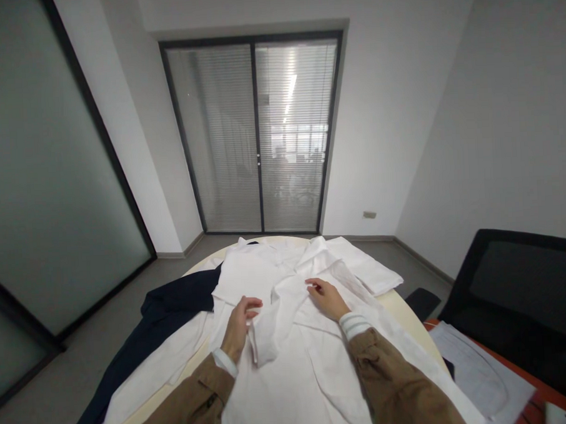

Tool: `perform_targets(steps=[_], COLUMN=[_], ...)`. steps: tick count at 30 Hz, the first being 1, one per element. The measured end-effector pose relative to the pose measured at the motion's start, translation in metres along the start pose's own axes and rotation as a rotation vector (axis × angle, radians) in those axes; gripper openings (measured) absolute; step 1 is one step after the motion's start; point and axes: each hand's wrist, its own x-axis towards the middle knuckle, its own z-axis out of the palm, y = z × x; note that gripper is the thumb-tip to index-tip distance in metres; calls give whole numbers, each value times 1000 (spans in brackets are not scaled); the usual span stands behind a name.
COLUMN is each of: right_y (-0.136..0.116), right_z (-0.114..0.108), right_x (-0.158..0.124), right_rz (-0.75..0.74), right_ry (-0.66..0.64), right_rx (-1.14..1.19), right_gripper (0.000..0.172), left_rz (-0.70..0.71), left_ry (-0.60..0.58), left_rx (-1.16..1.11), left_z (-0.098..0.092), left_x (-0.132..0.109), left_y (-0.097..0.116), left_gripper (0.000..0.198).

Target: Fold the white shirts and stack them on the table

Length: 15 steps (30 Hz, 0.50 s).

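White garments [290,386] lie spread over a round cream table [404,313], overlapping so that their number is hard to tell. A folded white sleeve or flap [267,337] lies on top, between my two hands. My left hand [241,323] is at its left side, fingers apart and slightly curled, holding nothing visible. My right hand [327,297] rests on or just over the white cloth at the right, its fingers loosely bent and apart. Dark navy cloth [174,304] sticks out from under the white cloth and hangs over the table's left edge.
A black mesh chair [525,295] stands at the right, beside an orange-red surface [519,367] with a pale sheet [477,366] on it. Behind the table are a glazed door with blinds [256,138] and white walls. Frosted glass panels [41,154] stand at the left.
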Motion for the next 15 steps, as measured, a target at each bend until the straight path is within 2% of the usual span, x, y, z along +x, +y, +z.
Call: perform_targets(steps=[2, 4, 6, 8, 9, 11, 12, 15], right_y=[0, -1, -1, 0, 0, 1, 1, -2], right_z=[-1, -2, -2, -2, -2, -1, 0, 1], right_x=[1, 1, 1, 0, -1, -3, -4, -6], right_rz=[-2, -12, -21, -43, -60, -93, -106, -175], right_ry=[32, 56, 70, 68, 58, 30, 17, 24], right_rx=[59, 87, 87, 79, 77, 69, 62, 18], right_gripper=[36, 37, 38, 37, 37, 42, 48, 71], left_rz=[14, 142, 268, 300, 277, 196, 150, 23], left_ry=[4, -59, -105, -104, -101, -105, -110, -178], left_rx=[78, 275, 535, 741, 793, 751, 649, 82], left_z=[-4, -6, -7, -8, -9, -9, -8, -1], left_x=[-4, -10, -16, -18, -17, -14, -12, -10], left_y=[9, 18, 21, 18, 15, 9, 7, 11], left_gripper=[67, 57, 64, 68, 65, 52, 48, 55])
